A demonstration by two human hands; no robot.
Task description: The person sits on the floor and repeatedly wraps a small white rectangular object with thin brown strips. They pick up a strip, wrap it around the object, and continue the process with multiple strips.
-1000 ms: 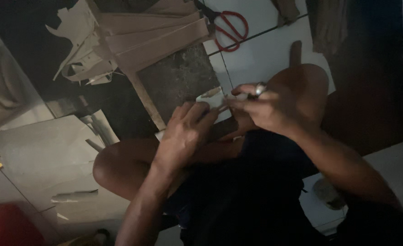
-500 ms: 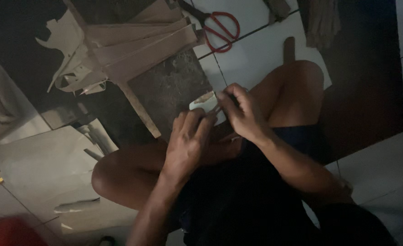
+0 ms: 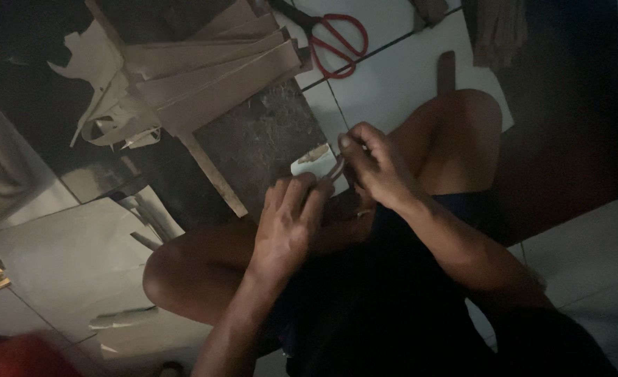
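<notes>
Location: above the crossed legs, at the edge of a dark mottled slab (image 3: 263,139) on pale floor tiles.
Workpiece: small pale paper piece (image 3: 314,163), flat, partly hidden by fingers.
Left hand (image 3: 288,223): fingers together, pressing the piece's lower edge.
Right hand (image 3: 377,162): fingertips pinched on the piece's right end.
Surroundings: stacked brown cardboard strips (image 3: 211,63), matte, long; red-handled scissors (image 3: 333,38) on tile.

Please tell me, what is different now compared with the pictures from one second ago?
Little has changed. The right hand has drawn its fingertips nearer to the small pale piece of card, and the left hand keeps its grip on it from below. The red-handled scissors and the stack of brown cardboard strips lie as before.
</notes>
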